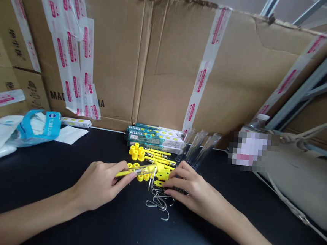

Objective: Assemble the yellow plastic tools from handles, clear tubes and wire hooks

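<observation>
My left hand (102, 182) is closed round a yellow pen-shaped tool (123, 173) with a metal middle section and a clear front part. A yellow piece shows at its far end, with a metal hook (151, 180) hanging there. My right hand (188, 183) has its fingers bent and apart over flat yellow pieces (163, 174). Its fingertips are at their edge, and small dark pieces (182, 191) lie partly hidden under the palm. Just below are several loose metal S-hooks (158, 203). Yellow caps (134, 154) and more yellow pen-shaped tools (160, 160) lie behind my hands.
Printed boxes (153, 138) are stacked against a tall cardboard wall (168, 69). Clear tubes (195, 152) lean beside them. At left sits a blue tissue pack (41, 124); at right are a bottle (257, 125) and a light bag (298, 180). The tabletop (108, 228) is black.
</observation>
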